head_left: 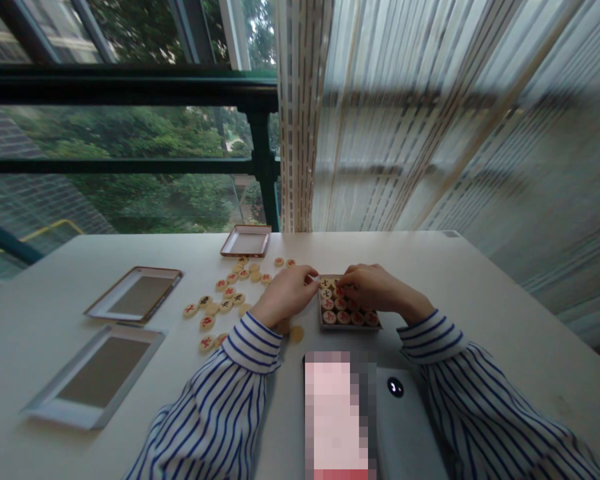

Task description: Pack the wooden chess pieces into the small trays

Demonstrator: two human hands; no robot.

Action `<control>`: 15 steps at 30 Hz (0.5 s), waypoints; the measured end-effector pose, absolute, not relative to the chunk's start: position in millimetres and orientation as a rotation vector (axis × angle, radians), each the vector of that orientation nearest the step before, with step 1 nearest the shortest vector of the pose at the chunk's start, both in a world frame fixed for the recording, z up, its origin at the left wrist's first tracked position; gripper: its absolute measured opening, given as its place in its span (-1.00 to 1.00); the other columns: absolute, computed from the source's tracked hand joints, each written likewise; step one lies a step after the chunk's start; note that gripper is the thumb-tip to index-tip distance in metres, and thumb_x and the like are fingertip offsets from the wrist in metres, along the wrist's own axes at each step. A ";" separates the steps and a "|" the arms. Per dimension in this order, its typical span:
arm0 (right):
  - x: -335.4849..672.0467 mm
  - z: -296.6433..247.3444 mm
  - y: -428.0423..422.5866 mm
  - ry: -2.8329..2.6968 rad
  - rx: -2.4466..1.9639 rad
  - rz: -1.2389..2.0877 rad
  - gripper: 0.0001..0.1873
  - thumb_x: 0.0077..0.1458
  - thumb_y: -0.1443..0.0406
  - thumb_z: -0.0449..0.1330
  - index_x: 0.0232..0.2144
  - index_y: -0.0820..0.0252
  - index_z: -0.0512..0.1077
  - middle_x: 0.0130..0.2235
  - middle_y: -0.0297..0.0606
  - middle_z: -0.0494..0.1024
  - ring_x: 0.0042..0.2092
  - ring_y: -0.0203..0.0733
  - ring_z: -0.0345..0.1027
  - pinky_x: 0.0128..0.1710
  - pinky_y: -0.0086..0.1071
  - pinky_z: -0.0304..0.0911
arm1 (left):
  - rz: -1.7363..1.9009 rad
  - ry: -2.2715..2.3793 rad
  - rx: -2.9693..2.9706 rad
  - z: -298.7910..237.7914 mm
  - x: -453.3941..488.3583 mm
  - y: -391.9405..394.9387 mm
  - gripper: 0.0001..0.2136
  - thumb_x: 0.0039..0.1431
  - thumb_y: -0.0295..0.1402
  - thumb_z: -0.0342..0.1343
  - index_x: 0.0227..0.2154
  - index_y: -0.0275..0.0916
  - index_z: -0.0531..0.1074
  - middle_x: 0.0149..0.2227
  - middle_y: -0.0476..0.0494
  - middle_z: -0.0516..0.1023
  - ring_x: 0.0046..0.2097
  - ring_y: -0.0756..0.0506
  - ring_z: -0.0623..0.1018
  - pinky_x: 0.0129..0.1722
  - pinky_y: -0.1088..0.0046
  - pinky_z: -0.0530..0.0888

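A shallow box [351,327] holds rows of round Chinese chess pieces with red and black characters. Over its right side reaches my right hand [375,287], the fingers closed at a red-marked xiangqi piece [339,292] near the upper rows. My left hand [293,288] is beside the box's upper left corner, its fingers drawn together and their tips close to the rim. What those fingers may hold is hidden. Loose xiangqi pieces [229,292] lie scattered left of that hand, some face up and some blank side up. A blank piece [296,334] rests below my left wrist.
On the white table [480,320] are two open trays [153,272] [93,420] at the left and a smaller tray [268,240] at the back. A phone [335,413] with a blurred screen and a grey device [405,427] lie between my forearms. Curtain and window stand behind.
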State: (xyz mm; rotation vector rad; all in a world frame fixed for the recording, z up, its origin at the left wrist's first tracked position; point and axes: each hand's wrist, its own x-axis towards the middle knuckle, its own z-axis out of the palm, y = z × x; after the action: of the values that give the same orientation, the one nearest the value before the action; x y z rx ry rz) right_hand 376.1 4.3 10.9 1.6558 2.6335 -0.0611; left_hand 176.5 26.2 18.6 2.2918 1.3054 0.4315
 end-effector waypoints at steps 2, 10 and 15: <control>376.1 12.9 3.7 2.626 1.677 -0.067 -0.72 0.09 0.25 -0.02 -0.26 0.06 0.47 -0.21 -0.22 0.49 -0.19 -0.16 0.35 -0.24 -0.36 0.14 | 0.429 1.306 2.296 18.3 176.6 26.9 -0.71 0.08 -0.29 -0.03 -0.17 -0.27 0.44 -0.24 -0.17 0.56 -0.21 -0.09 0.51 -0.25 0.46 0.39; 372.9 27.2 -0.6 2.710 1.787 -0.013 -0.69 0.12 0.26 -0.04 -0.25 0.13 0.48 -0.23 -0.20 0.51 -0.20 -0.20 0.35 -0.20 -0.39 0.16 | 0.535 1.348 2.288 22.7 168.7 30.1 -0.69 0.07 -0.27 -0.02 -0.17 -0.28 0.45 -0.24 -0.17 0.56 -0.20 -0.11 0.51 -0.21 0.42 0.39; 367.8 35.6 -6.3 2.801 1.880 0.104 -0.71 0.11 0.30 -0.02 -0.26 0.17 0.48 -0.25 -0.19 0.53 -0.22 -0.21 0.35 -0.21 -0.38 0.17 | 0.690 1.354 2.231 30.9 154.4 38.0 -0.70 0.05 -0.26 0.00 -0.19 -0.26 0.45 -0.27 -0.15 0.56 -0.23 -0.09 0.52 -0.24 0.44 0.41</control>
State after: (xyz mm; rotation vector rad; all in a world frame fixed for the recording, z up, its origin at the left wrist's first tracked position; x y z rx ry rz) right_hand 367.8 -6.3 35.6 1.8801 2.8012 0.1039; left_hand 154.4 38.0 30.9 2.2309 1.3537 0.6898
